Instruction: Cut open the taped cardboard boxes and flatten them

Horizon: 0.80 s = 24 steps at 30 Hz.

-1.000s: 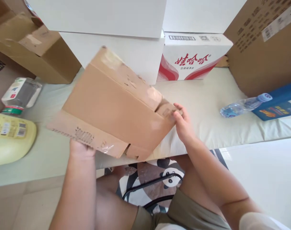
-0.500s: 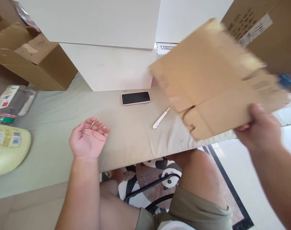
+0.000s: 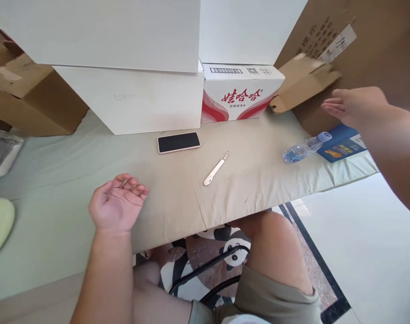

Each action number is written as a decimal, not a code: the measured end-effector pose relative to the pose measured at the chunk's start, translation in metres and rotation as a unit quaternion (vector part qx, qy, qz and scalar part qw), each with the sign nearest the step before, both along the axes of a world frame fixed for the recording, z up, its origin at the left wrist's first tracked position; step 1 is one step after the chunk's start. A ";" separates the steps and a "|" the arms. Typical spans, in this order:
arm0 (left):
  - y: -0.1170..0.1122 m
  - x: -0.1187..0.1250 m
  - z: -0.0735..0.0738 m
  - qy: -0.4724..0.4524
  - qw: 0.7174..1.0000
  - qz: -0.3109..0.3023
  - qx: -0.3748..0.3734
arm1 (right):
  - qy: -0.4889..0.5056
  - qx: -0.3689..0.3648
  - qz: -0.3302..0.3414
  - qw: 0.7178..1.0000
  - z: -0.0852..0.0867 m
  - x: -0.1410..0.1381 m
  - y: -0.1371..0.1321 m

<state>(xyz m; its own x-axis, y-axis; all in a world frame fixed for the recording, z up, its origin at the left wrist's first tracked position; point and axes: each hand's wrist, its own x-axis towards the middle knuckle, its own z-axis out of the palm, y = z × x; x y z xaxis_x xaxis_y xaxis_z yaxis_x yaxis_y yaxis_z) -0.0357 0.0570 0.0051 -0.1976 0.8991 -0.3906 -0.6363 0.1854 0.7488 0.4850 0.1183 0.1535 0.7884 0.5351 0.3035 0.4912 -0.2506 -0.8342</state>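
Palm up on the left part of the cloth-covered table [image 3: 171, 189] lies my left hand [image 3: 117, 202], open, its fingers loosely curled and holding nothing. My right hand [image 3: 356, 105] is raised at the right with its fingers stretched out, open and apart from the flattened cardboard [image 3: 302, 85]. That cardboard is slightly blurred and tilted, beside the large brown box at the back right. Between my hands are a phone [image 3: 178, 142] with a dark screen and a slim white tool [image 3: 216, 169] with a thin hooked wire tip.
White panels or boxes [image 3: 130, 99] stand along the back, beside a white-and-red carton [image 3: 240, 96]. A clear bottle [image 3: 301, 152] lies near a blue box [image 3: 343, 144] below my right hand. Brown boxes [image 3: 52, 103] and a pale yellow container [image 3: 0, 229] are at the left.
My right hand has let go of the flattened cardboard, which has moved to the back right. The view has shifted slightly right. My left hand keeps its pose.
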 end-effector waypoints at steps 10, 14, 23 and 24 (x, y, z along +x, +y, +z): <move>-0.001 -0.009 0.005 -0.017 1.000 0.008 0.013 | 0.173 -0.159 0.235 0.943 -0.065 -0.123 -0.006; -0.001 -0.015 0.008 -0.069 0.997 0.045 -0.011 | 0.156 -0.235 0.366 0.887 -0.110 -0.197 0.016; -0.010 -0.041 0.008 -0.122 0.989 0.065 -0.058 | -0.016 -0.264 0.595 0.759 -0.159 -0.388 0.063; -0.011 -0.045 0.009 -0.127 0.988 0.070 -0.055 | -0.034 -0.259 0.606 0.752 -0.158 -0.406 0.068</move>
